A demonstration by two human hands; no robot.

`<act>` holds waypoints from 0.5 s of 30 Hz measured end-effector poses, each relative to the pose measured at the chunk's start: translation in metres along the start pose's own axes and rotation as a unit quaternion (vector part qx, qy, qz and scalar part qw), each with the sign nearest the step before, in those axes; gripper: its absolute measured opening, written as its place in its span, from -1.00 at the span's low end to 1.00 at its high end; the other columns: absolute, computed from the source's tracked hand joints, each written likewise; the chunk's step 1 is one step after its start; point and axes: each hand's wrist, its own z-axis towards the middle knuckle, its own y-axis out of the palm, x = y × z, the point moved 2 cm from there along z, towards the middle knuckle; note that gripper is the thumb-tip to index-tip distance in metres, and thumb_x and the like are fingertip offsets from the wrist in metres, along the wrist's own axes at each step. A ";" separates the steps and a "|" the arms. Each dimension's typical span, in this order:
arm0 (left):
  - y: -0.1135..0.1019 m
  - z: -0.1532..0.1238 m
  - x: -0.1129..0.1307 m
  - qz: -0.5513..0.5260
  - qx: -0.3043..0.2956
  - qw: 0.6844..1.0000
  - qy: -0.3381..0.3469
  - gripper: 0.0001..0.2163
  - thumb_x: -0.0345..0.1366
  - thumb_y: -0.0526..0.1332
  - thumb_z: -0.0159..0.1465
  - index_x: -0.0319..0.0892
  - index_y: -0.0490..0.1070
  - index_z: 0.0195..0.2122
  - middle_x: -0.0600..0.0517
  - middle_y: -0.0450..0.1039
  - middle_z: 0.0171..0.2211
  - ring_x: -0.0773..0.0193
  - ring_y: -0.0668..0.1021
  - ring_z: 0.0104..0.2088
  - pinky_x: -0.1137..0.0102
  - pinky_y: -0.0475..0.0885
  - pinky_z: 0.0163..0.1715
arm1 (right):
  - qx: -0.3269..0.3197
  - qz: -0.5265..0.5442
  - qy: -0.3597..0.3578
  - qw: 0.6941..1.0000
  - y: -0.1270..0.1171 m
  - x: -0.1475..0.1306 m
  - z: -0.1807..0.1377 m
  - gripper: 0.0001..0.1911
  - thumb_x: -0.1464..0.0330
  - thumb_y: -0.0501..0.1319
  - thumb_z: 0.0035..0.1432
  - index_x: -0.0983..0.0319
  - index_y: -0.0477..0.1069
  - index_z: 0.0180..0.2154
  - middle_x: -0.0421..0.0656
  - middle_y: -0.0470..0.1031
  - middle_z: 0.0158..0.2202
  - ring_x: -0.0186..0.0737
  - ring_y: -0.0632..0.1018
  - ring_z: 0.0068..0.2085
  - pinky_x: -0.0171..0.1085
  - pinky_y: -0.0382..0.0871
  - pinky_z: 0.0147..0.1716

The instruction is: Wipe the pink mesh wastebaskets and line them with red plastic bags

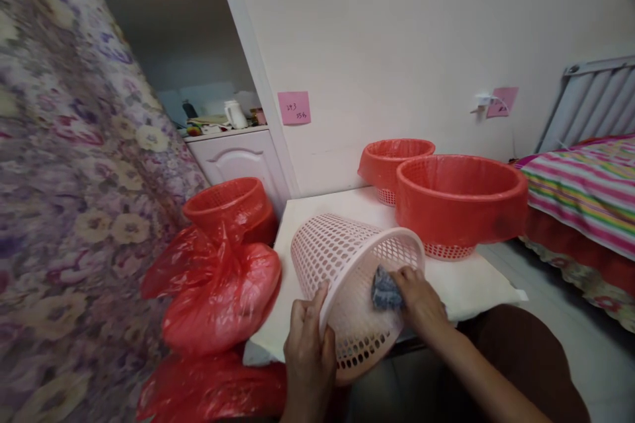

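A pale pink plastic wastebasket [327,244] with a lattice of holes lies tilted on its side, its mouth turned toward me. At the left of its rim, my left hand [310,337] grips the edge, thumb on the inner side and fingers outside. My right hand [419,297] reaches into the mouth and holds a crumpled blue-grey cloth [385,289] near the inner wall. The fingertips behind the cloth are partly hidden.
Under the wastebasket is a white-covered table [471,284]. Two red-bag-lined baskets, a large one [461,211] and a smaller one [387,168], stand at the back right. Another lined basket [231,205] and red plastic bags [223,304] are at left, beside a floral curtain [89,225].
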 end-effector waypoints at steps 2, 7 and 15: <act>0.002 -0.002 0.001 0.004 0.017 1.000 -0.011 -0.48 -0.55 0.05 0.24 -0.08 0.25 0.23 0.07 0.26 -0.33 0.29 0.48 -0.35 0.42 0.47 -0.37 | -0.053 0.022 -0.002 0.998 0.024 -0.011 -0.002 -0.45 0.66 0.09 -0.15 0.34 0.46 -0.06 0.17 0.44 -0.04 0.23 0.42 0.02 0.14 0.29 0.01; 0.005 -0.007 -0.001 -0.004 0.042 0.999 -0.028 -0.52 -0.54 0.03 0.24 -0.10 0.30 0.18 0.05 0.28 -0.33 0.28 0.48 -0.35 0.42 0.45 -0.37 | -0.153 0.161 -0.043 0.974 0.068 -0.056 -0.032 -0.51 0.53 0.22 -0.17 0.25 0.48 -0.10 -0.02 0.57 -0.12 0.00 0.56 -0.11 -0.14 0.44 -0.11; 0.003 -0.005 -0.002 -0.008 0.040 0.999 -0.032 -0.52 -0.53 0.04 0.25 -0.08 0.30 0.18 0.06 0.28 -0.34 0.27 0.45 -0.35 0.42 0.44 -0.37 | -0.233 0.565 -0.013 0.791 0.063 -0.074 -0.041 -0.51 0.35 0.27 -0.24 0.19 0.50 -0.14 -0.21 0.61 -0.31 -0.04 0.58 -0.22 -0.15 0.44 -0.16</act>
